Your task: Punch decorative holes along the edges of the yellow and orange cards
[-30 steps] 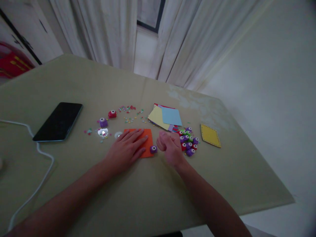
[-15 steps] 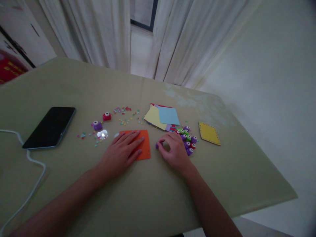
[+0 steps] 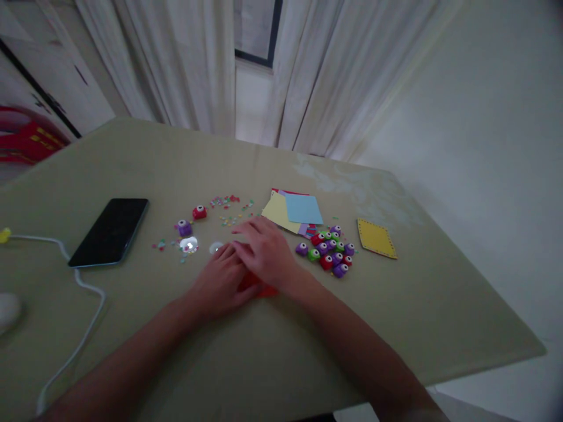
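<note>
My left hand lies flat on an orange square sheet, its fingers stretched out. Most of the sheet is covered; its lower right corner shows red-orange. Across the left fingers reaches my right hand, fingers extended and apart from the thumb, with nothing visible in it. I cannot tell whether the hands touch. Just past the left fingertips sits a pale clear disc. To the right of my right hand are several small one-eyed toy figures, including a purple one, a green one and a red one.
Coloured sheets lie stacked behind the hands. A yellow stitched square is at right. Leftward are a shiny disc, a purple figure, a red figure, scattered sequins, a black tablet and a white cable.
My right hand has left the purple figure beside the group and moved left over my left hand and the orange sheet. The view has shifted slightly left.
</note>
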`<state>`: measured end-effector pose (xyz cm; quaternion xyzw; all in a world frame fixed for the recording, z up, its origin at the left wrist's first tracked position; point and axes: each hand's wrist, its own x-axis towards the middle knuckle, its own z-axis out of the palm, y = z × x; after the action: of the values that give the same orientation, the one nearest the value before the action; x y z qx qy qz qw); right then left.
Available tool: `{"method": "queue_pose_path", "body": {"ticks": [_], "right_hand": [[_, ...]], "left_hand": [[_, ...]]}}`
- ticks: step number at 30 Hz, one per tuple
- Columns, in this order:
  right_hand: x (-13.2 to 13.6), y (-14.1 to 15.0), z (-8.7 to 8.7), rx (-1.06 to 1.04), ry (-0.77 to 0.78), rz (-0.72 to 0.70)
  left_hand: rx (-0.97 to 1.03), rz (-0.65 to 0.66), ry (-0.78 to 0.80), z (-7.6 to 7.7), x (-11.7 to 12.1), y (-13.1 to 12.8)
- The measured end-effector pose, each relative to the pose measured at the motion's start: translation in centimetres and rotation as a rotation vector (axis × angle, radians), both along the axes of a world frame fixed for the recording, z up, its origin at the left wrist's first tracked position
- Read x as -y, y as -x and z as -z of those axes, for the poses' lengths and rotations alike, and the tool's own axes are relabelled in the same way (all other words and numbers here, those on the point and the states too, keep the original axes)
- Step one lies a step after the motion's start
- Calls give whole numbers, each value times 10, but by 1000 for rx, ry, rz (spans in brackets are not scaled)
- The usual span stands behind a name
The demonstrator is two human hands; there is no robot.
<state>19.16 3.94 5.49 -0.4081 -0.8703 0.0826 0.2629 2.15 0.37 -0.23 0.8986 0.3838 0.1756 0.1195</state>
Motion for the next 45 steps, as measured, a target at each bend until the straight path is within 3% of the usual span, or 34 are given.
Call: {"method": "queue_pose_path", "body": {"ticks": [3,6,10,13,16,20,24,27,31,45], "right_hand": [[-25,60,-6,135,-18,-161],[-44,108,1,274,-14,-200],[-54,128,18,337,63,-162],[-52,100,16,243,109,-129],[-39,45,3,6,124,23],[5,-35,-4,-311,142,133],[51,-83,8,-358,143,259],[66,-90,15,-352,208,292],[67,-84,19,-358,341,247],[66,-78,27,-368,396,251]], "left_hand": [[1,-13,-5,15,5,7],[18,44,6,24,7,12],[25,119,54,19,4,11],[-4,114,113,7,1,7],[-23,147,123,-4,-1,4],[-9,144,76,-9,-2,3],[-19,116,76,-6,-2,3],[-4,60,64,-5,-2,3],[5,-10,36,-5,-6,6],[-47,-11,3,-5,-9,13]]}}
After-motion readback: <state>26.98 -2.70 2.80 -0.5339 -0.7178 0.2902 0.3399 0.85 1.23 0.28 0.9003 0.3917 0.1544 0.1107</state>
